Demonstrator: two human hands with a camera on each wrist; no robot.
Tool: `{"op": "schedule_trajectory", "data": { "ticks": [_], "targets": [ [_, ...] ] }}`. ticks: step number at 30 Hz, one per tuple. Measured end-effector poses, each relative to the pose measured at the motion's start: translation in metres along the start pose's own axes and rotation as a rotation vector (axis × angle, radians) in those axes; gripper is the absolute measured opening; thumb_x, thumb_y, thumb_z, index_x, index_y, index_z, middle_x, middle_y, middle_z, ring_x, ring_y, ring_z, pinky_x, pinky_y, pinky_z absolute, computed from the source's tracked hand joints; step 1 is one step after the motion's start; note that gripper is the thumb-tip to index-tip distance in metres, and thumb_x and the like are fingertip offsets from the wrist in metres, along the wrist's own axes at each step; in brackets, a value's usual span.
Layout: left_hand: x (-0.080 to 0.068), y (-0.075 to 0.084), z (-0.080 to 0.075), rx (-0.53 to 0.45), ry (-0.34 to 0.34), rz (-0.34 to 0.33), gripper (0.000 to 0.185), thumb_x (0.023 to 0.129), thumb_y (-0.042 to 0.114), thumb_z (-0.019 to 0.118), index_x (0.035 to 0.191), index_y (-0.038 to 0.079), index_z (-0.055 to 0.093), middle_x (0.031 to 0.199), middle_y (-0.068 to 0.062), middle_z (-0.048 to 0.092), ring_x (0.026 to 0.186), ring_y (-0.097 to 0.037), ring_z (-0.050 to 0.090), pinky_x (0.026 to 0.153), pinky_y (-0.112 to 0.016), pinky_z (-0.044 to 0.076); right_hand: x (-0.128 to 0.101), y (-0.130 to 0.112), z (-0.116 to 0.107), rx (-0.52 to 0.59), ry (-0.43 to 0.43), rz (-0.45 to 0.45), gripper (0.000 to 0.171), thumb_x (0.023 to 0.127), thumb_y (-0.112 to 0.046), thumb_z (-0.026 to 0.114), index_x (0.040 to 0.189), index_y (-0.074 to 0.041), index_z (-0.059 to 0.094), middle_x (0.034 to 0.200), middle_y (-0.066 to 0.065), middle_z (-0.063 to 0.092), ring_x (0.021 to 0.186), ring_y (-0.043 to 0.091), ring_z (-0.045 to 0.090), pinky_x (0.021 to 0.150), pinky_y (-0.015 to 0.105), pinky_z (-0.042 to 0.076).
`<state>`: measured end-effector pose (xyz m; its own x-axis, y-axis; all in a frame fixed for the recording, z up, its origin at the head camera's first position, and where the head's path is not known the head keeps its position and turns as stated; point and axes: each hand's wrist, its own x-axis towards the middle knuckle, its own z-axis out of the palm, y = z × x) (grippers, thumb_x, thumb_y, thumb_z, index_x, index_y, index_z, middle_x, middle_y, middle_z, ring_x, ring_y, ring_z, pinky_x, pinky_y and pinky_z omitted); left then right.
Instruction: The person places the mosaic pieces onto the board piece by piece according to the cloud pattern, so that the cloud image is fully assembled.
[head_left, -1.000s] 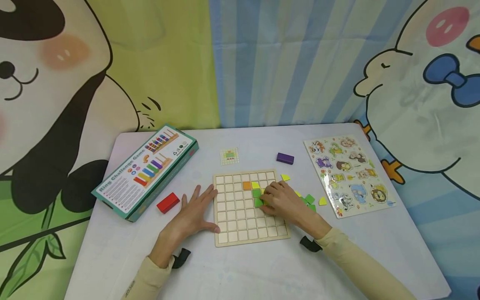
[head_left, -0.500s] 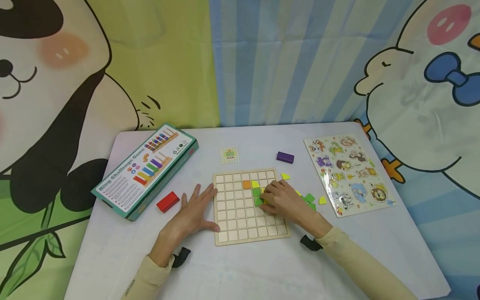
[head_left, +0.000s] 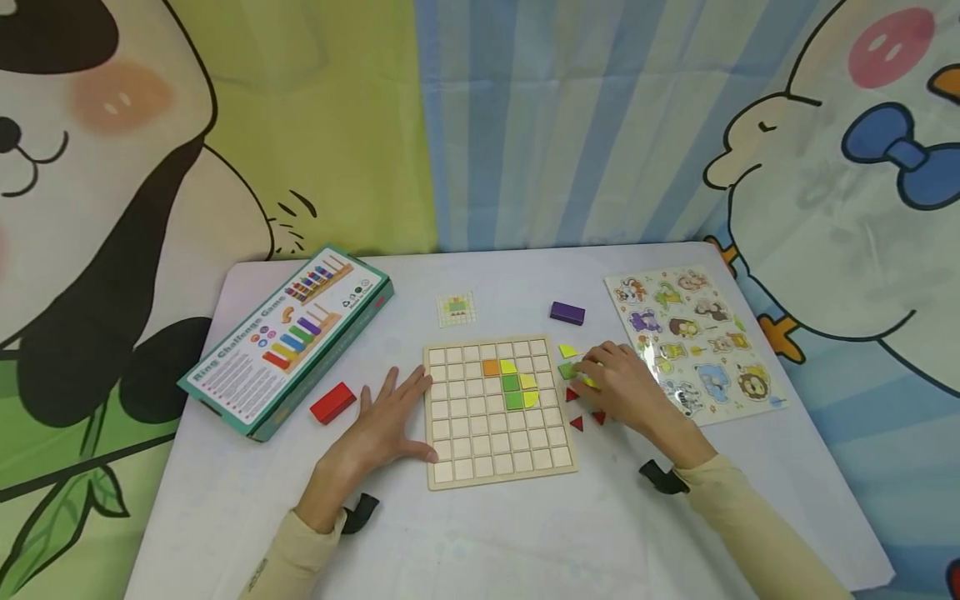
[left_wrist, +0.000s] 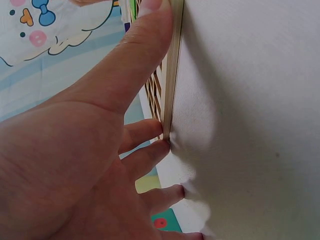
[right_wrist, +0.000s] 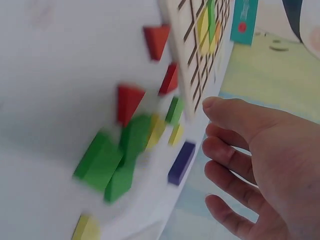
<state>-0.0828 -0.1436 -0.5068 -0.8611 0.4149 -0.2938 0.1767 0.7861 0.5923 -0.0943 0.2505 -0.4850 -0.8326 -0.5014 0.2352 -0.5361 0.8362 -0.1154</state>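
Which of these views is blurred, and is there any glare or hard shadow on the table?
Head view: sharp, even light, no glare; only soft shadows under the left hand and right hand. Left wrist view: hand close up, wooden grid board edge clear. Right wrist view: motion-blurred, green pieces smeared.

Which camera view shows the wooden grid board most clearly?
The head view: the whole wooden grid board lies in sight from above. The left wrist view shows only its edge beside the thumb; the right wrist view shows one blurred corner.

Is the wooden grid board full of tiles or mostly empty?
Mostly empty. The wooden grid board holds only an orange tile, some yellow and green ones beside and below it; the other squares are bare.
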Motion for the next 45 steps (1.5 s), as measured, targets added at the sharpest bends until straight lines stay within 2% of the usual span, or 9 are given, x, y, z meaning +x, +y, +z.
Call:
{"op": "schedule_trajectory", "data": {
  "ticks": [8,18,27,34,40,45],
  "targets": [
    [-0.001,-0.003,0.001,-0.002,0.009,-0.002,0.121,0.061,0.040,0.096,0.160,0.016,0.031,0.172,-0.007,0.016,0.157,-0.044,-0.001,0.113,-0.079,-0.007,-0.031,0.026,-0.008,-0.069,-0.010,0.139,0.031,0.078,-0.030,0.089,0.097,-0.008,0.080,0.093,0.009,0.073,0.091,0.029,0.065,0.082,0.049,0.052],
    [-0.001,-0.004,0.001,0.006,0.020,0.001,0.121,0.060,0.039,0.097,0.160,0.016,0.032,0.171,-0.008,0.016,0.157,-0.045,0.000,0.113,-0.080,-0.006,-0.054,0.030,-0.004,-0.038,-0.030,0.196,0.035,0.075,-0.033,0.089,0.096,-0.007,0.080,0.093,0.008,0.074,0.087,0.028,0.065,0.075,0.048,0.051],
    [0.000,-0.004,0.001,0.002,0.013,0.002,0.121,0.061,0.040,0.096,0.160,0.016,0.032,0.171,-0.009,0.016,0.157,-0.045,-0.001,0.113,-0.080,-0.007,-0.055,0.026,-0.001,-0.033,-0.043,0.296,0.038,0.077,-0.035,0.088,0.097,-0.004,0.079,0.096,0.013,0.074,0.090,0.034,0.066,0.077,0.051,0.052],
    [0.000,-0.004,0.002,0.001,0.007,0.000,0.121,0.062,0.040,0.096,0.161,0.017,0.031,0.172,-0.007,0.015,0.157,-0.043,-0.002,0.114,-0.078,-0.008,-0.049,0.020,-0.005,-0.047,-0.109,0.384,0.035,0.080,-0.033,0.086,0.096,-0.003,0.078,0.095,0.013,0.074,0.087,0.032,0.063,0.075,0.049,0.051],
    [0.000,-0.003,0.001,-0.001,0.007,0.007,0.121,0.062,0.040,0.096,0.160,0.016,0.031,0.172,-0.007,0.015,0.157,-0.044,-0.002,0.114,-0.078,-0.008,-0.043,0.016,-0.005,-0.063,-0.136,0.395,0.029,0.082,-0.028,0.083,0.096,-0.003,0.078,0.093,0.012,0.074,0.087,0.033,0.063,0.075,0.051,0.052],
    [0.001,-0.003,0.001,-0.003,0.006,0.016,0.120,0.062,0.039,0.096,0.160,0.016,0.031,0.172,-0.007,0.016,0.157,-0.044,-0.002,0.114,-0.079,-0.008,-0.043,0.018,0.000,-0.092,-0.102,0.374,0.027,0.080,-0.028,0.083,0.093,-0.004,0.078,0.092,0.012,0.073,0.087,0.033,0.063,0.073,0.049,0.052]
  ]
}}
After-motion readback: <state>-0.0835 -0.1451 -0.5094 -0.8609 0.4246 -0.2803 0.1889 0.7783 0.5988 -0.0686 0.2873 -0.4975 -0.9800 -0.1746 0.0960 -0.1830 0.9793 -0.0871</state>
